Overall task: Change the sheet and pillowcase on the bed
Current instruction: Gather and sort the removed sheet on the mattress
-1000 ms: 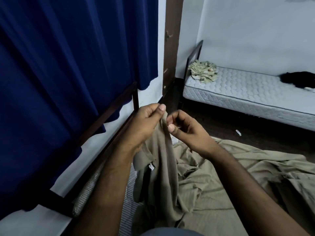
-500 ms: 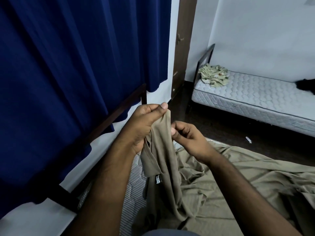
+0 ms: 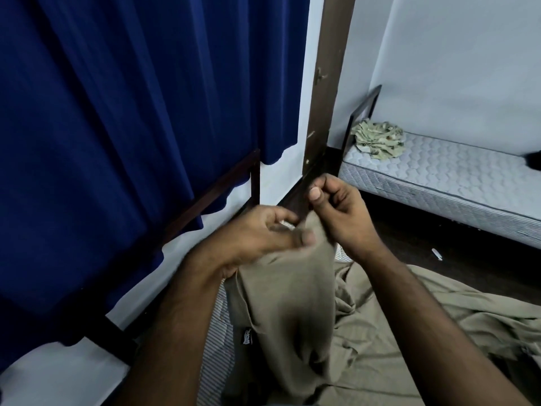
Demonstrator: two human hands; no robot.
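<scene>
Left hand (image 3: 263, 230) slid down off the sheet (image 3: 287, 294) top; right hand (image 3: 339, 209) moved up and took the top edge.

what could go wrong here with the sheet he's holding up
The right hand pinches only a small bit of the olive sheet, and the left hand is blurred mid-move, so the edge could slip free. The rest of the sheet lies crumpled on the striped mattress, so it may go on twisted or with the wrong corner.
</scene>
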